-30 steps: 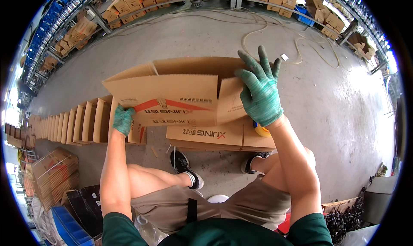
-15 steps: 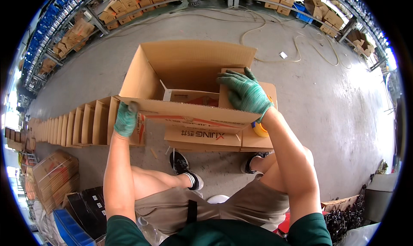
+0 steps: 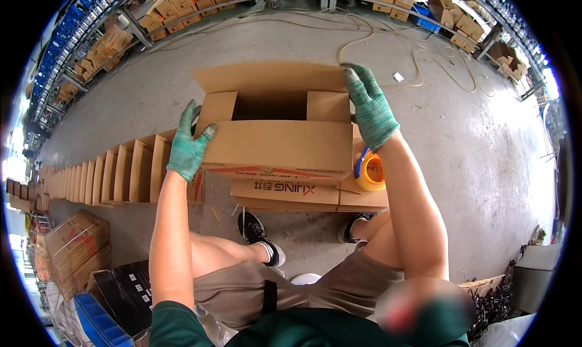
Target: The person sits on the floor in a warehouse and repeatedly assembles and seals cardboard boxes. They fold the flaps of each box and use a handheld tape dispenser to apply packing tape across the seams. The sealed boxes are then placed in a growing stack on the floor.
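Note:
A cardboard box [image 3: 276, 142] stands on a stack of flat cartons [image 3: 285, 195] in front of me. Both short end flaps are turned inward, the near long flap lies over toward the opening, and the far flap [image 3: 273, 74] tilts up and back. My left hand [image 3: 190, 142], in a green glove, holds the left near corner, thumb on the near flap and fingers along the end. At the right end my gloved right hand [image 3: 368, 104] grips the box, its fingers up by the far flap's corner. A yellow and blue tape dispenser [image 3: 370, 172] rests on the stack, right of the box.
A long row of standing open cartons [image 3: 121, 172] runs off to the left. Flattened cartons [image 3: 77, 250] and a black box [image 3: 121, 295] lie at lower left. A hose [image 3: 418, 62] trails over the floor. Racks with boxes [image 3: 182, 1] line the back.
Both end flaps have gone inward and the near flap has folded over. My right hand has come out of the box to its right end; my left has moved up, uncovering more of its fingers.

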Tool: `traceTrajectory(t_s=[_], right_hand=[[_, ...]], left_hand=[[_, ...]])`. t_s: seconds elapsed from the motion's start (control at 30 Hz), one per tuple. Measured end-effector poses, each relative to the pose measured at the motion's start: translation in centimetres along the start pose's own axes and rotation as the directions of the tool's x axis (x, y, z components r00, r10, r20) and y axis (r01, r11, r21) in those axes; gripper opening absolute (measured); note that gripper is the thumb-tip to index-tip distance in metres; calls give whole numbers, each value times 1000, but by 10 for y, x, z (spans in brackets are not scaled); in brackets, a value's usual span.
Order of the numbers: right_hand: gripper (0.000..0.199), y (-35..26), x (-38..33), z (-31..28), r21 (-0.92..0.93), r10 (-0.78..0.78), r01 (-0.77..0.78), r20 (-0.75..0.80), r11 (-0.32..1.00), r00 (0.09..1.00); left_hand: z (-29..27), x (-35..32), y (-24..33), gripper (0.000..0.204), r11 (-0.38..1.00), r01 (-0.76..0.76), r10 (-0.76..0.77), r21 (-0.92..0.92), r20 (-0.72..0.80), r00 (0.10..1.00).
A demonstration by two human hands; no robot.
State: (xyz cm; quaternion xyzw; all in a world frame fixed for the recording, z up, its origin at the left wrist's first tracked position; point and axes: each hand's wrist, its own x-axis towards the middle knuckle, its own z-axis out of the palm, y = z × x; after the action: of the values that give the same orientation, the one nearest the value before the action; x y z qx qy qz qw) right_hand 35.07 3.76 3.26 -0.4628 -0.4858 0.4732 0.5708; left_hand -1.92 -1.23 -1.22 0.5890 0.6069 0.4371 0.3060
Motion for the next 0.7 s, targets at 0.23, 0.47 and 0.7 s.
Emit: traceTrajectory(t_s=[0.23, 0.47, 0.7], right_hand=[[37, 42, -27, -24, -241, 12, 51, 250, 969, 968], [36, 41, -29, -26, -293, 15, 78, 300, 953, 954], [43, 26, -40, -22, -361, 20, 87, 284, 928, 958]], left_hand=[[-1, -7, 20, 70, 993, 2, -5, 122, 27, 1000], [4, -2, 6, 40, 974, 134, -132, -183, 20, 991], [7, 1, 8, 41, 981, 193, -193, -22, -8, 981]])
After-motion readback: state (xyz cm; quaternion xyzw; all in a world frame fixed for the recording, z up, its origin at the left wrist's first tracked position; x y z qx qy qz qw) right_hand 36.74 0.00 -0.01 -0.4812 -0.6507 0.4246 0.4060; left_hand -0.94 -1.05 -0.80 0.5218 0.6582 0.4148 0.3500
